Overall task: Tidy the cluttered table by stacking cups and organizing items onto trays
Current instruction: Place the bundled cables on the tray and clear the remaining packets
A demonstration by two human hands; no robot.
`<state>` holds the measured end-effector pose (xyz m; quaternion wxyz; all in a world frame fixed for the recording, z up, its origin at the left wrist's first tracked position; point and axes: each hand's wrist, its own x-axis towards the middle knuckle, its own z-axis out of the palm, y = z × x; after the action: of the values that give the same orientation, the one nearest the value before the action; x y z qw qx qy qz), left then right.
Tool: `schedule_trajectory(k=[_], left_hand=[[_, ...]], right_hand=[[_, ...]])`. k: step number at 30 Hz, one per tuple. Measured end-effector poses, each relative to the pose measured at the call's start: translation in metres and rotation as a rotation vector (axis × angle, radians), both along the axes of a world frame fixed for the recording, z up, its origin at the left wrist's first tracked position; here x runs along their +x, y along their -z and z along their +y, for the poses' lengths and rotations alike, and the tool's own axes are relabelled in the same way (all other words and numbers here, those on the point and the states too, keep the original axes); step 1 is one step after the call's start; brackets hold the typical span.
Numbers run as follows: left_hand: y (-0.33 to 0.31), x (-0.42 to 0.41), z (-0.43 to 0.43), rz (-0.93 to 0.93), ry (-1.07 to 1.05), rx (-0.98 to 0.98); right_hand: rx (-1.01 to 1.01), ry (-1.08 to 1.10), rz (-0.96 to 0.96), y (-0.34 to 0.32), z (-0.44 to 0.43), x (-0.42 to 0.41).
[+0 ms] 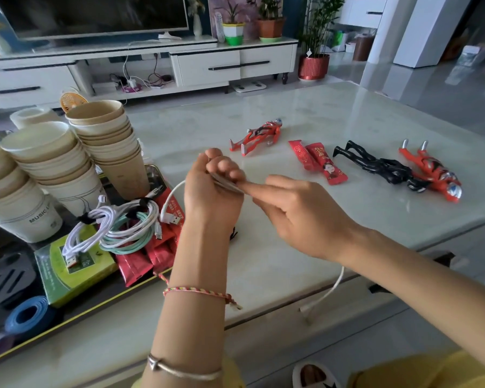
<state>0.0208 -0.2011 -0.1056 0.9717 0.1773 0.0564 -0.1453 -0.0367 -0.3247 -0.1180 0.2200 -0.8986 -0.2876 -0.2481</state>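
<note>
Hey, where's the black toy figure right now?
In the head view, the black figure lies flat on the right side of the table, between the red sachets and a red figure.
</note>
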Motion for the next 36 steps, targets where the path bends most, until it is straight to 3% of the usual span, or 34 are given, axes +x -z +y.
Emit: schedule_trajectory(k=[2,6,8,11,14,17,21,26,30,33,36], left_hand=[[-0.003,-0.005,0.009,-0.078,0.082,-0.052],[-0.007,-0.014,0.012,-0.166,0.399,-0.144],[-0.007,-0.016,0.009,-0.163,0.594,-0.099],[-0.007,-0.021,0.000,-0.241,0.752,0.142],[-0.006,-0.025,-0.011,-0.297,0.781,0.483],[0.001,-0.028,-0.017,-0.286,0.716,0.778],[0.010,-0.032,-0.026,-0.225,0.569,0.918],[0.019,-0.029,-0.030,-0.094,0.218,0.840],[0.011,-0.023,-0.020,-0.021,0.118,0.458],[0.004,-0.019,-0.007,-0.011,0.068,0.288],[0.003,-0.018,0.006,-0.087,0.193,0.113]], right_hand=[[0.148,-0.008,0.179,0.000,-0.011,0.002],[0.329,-0.065,0.782,-0.003,-0.045,0.010],[0.299,-0.011,0.885,-0.006,-0.061,0.014],[0.264,0.139,0.852,-0.011,-0.075,0.020],[0.229,0.268,0.650,-0.016,-0.077,0.027],[0.188,0.369,0.448,-0.022,-0.072,0.030],[0.203,0.375,0.277,-0.025,-0.043,0.021],[0.063,0.204,0.201,-0.012,0.006,-0.010],[-0.216,0.175,0.048,0.005,0.020,-0.031],[-0.139,0.064,0.041,0.007,0.014,-0.037],[0.163,-0.030,0.305,0.004,0.001,-0.029]])
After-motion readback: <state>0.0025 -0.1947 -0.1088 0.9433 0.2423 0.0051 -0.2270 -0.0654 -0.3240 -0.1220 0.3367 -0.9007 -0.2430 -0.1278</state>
